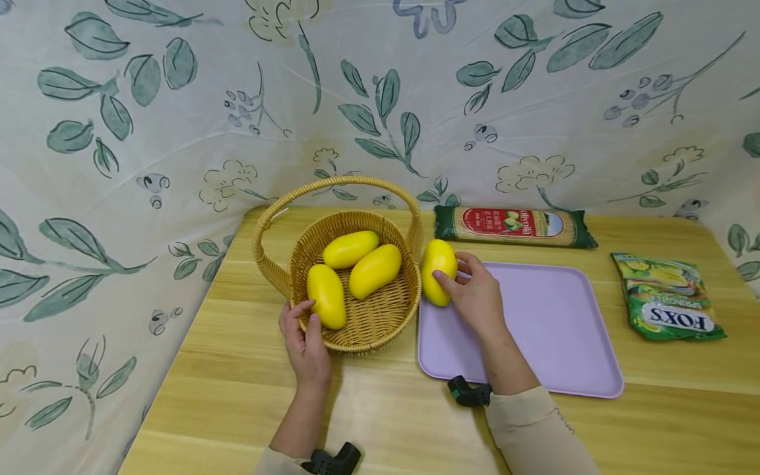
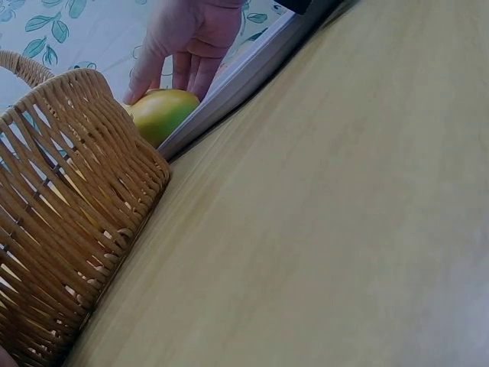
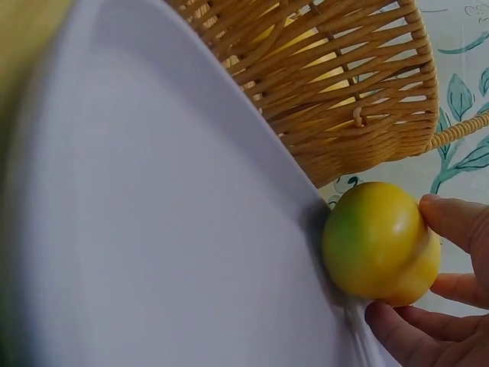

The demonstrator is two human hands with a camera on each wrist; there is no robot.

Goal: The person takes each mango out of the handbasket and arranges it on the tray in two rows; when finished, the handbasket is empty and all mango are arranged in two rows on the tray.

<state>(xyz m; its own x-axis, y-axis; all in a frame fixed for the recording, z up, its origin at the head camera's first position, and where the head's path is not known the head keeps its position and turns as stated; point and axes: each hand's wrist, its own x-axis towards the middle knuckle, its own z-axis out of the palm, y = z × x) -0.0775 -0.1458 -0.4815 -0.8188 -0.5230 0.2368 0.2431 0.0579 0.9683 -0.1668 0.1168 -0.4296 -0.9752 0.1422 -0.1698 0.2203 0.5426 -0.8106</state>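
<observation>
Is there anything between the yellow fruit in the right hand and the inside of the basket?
Yes: the right side of the basket stands between the fruit in the right hand and the inside. The handle rises from that side too. Nearer than the handle, nothing visible blocks the way over the top.

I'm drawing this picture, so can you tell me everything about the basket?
The basket is round, golden-brown, seemingly woven wicker, with one tall arched handle. It stands upright on the wooden table, beside the purple tray. Three yellow fruits lie inside, and the left hand holds its near rim.
</observation>
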